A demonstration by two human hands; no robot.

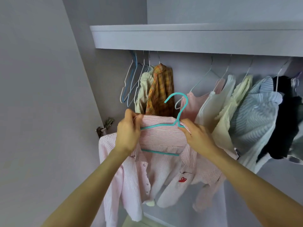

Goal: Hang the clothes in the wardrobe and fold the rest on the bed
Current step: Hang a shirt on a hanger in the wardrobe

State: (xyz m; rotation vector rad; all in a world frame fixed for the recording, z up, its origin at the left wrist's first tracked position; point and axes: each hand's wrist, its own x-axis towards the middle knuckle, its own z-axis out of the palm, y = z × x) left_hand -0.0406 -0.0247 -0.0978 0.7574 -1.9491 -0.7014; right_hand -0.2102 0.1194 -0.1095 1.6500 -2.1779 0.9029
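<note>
— Left of the hands, what is logged?

— Wardrobe door panel (41, 95), plain, with a metal hinge (105, 126) just beside the left hand. Above and behind that hand: a bunch of bare wire hangers (131, 82), then a cream garment (144, 90) and an orange plaid shirt (161, 92), touching each other, all under the shelf (196, 40).

— Left hand?

— Left hand (128, 133): fingers curled, pinching the collar edge of the pink striped shirt (160, 161) at the left end of the teal hanger (170, 125).

— Where does the shirt sit?

— Between the two hands, draped on the teal hanger, held in front of the hung clothes. Hook upright, free of the rail, showing against the plaid shirt. Front hangs open; a red embroidered mark (182, 179) is on the right panel. Sleeves dangle below the forearms.

— Right hand?

— Right hand (196, 135): fingers closed on the shirt shoulder and the hanger just under the hook. Whether the thumb touches the wire, cannot tell.

— Right of the hands?

— Hung garments, packed side by side: pale pink top (195, 104), white garment (216, 102), cream ruffled garment (232, 108), blue striped shirt (257, 115), black garment (285, 120).
</note>
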